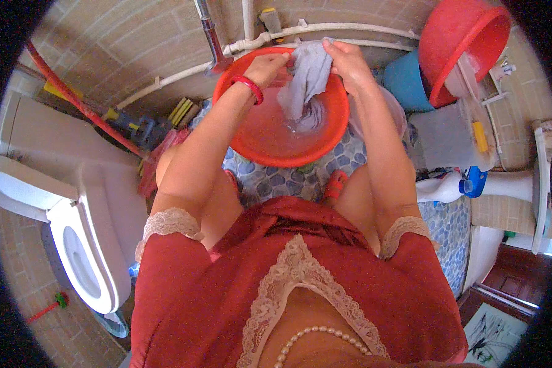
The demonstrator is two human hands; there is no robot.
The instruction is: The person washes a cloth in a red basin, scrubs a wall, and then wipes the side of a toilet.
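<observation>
A wet, pale grey cloth [310, 76] hangs over a round red basin [288, 161] on the floor, its lower end dipping into the water [257, 122]. At the cloth's upper right corner, my right hand [351, 66] pinches the fabric between thumb and fingers. My left hand [267, 69] is closed on the cloth's upper left edge, above the basin's far left side. A red bangle [251, 89] circles my left wrist. Part of the cloth lies bunched in the water, so its full shape is hidden.
A toilet [83, 264] stands at the left. To the right are a blue bucket [405, 83], a large red tub [441, 37], a grey bin [444, 135] and a white bottle [441, 187]. White pipes [349, 27] run along the far wall above the pebble-patterned floor [270, 181].
</observation>
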